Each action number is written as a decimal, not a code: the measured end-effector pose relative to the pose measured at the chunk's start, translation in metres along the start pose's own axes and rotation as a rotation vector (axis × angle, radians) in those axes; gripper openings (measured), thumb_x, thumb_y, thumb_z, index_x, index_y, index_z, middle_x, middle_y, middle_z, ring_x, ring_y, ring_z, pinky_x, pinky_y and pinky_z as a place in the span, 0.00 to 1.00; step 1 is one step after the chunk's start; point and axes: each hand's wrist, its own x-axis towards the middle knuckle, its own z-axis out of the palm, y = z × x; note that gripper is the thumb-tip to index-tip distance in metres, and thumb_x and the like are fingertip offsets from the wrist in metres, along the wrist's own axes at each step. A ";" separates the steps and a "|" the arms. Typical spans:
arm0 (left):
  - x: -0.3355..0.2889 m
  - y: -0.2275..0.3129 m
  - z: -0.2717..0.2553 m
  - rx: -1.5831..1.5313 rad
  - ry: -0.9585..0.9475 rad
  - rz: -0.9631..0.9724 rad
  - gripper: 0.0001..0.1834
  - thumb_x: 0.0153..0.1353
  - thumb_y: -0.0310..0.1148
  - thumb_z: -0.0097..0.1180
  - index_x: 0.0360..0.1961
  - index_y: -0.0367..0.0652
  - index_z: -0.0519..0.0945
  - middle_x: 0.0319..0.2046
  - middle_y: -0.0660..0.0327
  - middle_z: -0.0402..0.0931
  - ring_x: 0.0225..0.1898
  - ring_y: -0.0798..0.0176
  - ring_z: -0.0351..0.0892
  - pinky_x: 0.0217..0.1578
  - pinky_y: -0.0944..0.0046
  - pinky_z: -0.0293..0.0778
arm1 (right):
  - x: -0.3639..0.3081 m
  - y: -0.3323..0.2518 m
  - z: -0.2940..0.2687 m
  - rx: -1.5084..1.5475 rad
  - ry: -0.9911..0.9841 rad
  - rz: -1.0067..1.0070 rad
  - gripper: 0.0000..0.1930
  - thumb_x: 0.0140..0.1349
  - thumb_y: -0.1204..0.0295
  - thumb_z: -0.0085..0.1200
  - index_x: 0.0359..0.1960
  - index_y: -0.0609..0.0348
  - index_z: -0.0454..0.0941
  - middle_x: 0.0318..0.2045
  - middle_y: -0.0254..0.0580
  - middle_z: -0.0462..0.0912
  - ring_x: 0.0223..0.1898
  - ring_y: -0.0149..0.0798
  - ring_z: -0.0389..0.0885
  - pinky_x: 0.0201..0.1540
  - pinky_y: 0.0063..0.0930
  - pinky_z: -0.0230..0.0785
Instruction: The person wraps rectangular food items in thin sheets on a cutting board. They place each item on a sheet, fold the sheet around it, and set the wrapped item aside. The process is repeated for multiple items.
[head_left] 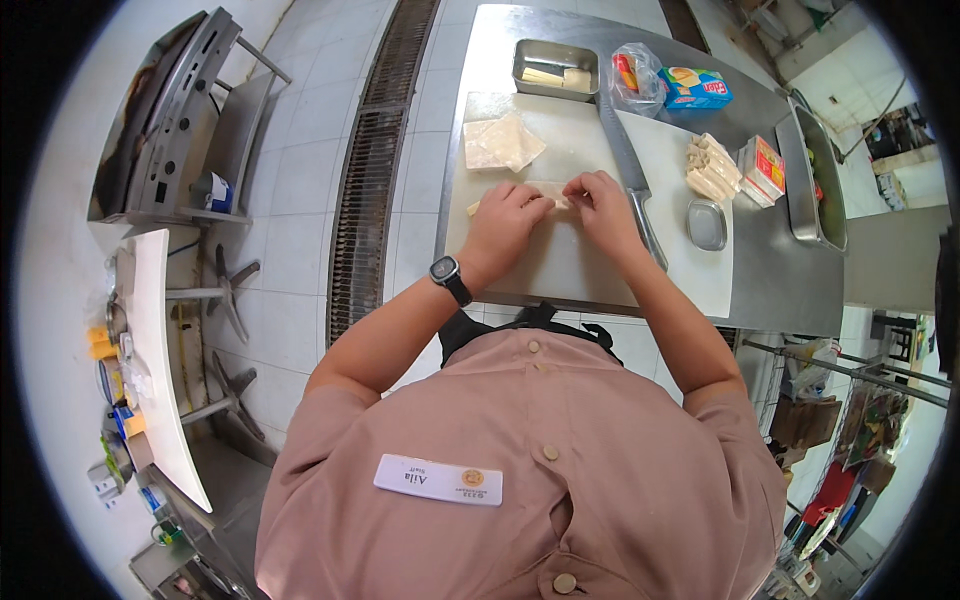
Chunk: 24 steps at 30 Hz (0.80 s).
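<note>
A thin pale dough wrapper [550,188] lies on the white cutting board [585,262], partly hidden under my fingers. My left hand [508,222] is closed on its left part, fingers bent and pressed down. Pinching the right end is my right hand [602,208]. A narrow pale end pokes out left of my left hand. Just beyond that hand rests a stack of square wrappers [505,143]. Several rolled wrappers [712,168] are piled to the right. A large knife [641,195] lies lengthwise close to my right hand, its handle toward me.
At the back stands a metal container [556,88] with pale sticks. Beside it are a plastic bag [648,95] with something red and yellow, and a blue box [698,90]. Rightward sit a red-and-white carton [762,172], a small metal dish [706,226] and a deep metal tray [830,215].
</note>
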 end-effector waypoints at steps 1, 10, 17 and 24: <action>0.001 -0.003 0.000 -0.014 0.032 0.021 0.13 0.56 0.28 0.61 0.44 0.48 0.83 0.42 0.62 0.79 0.46 0.53 0.74 0.49 0.54 0.69 | -0.002 -0.001 0.000 -0.136 0.058 -0.118 0.09 0.56 0.77 0.59 0.39 0.53 0.82 0.36 0.41 0.81 0.42 0.48 0.76 0.46 0.41 0.66; 0.016 -0.017 -0.004 -0.036 0.000 -0.041 0.11 0.57 0.30 0.62 0.42 0.50 0.83 0.39 0.61 0.79 0.45 0.52 0.75 0.49 0.54 0.69 | -0.008 -0.002 0.003 -0.408 0.075 -0.255 0.10 0.56 0.76 0.60 0.40 0.51 0.80 0.40 0.37 0.80 0.46 0.47 0.74 0.49 0.43 0.62; 0.021 -0.019 -0.007 0.015 -0.018 -0.099 0.06 0.59 0.34 0.62 0.38 0.50 0.82 0.36 0.60 0.78 0.43 0.50 0.75 0.47 0.53 0.68 | 0.004 0.009 -0.006 -0.289 0.012 -0.146 0.07 0.57 0.74 0.62 0.37 0.54 0.81 0.38 0.39 0.82 0.40 0.50 0.77 0.43 0.43 0.68; 0.020 -0.016 -0.008 0.096 0.014 -0.092 0.11 0.56 0.36 0.66 0.40 0.49 0.82 0.40 0.60 0.77 0.46 0.51 0.73 0.49 0.51 0.67 | 0.007 0.010 -0.006 -0.348 0.117 -0.139 0.07 0.59 0.73 0.60 0.39 0.51 0.83 0.41 0.40 0.83 0.43 0.49 0.77 0.47 0.44 0.66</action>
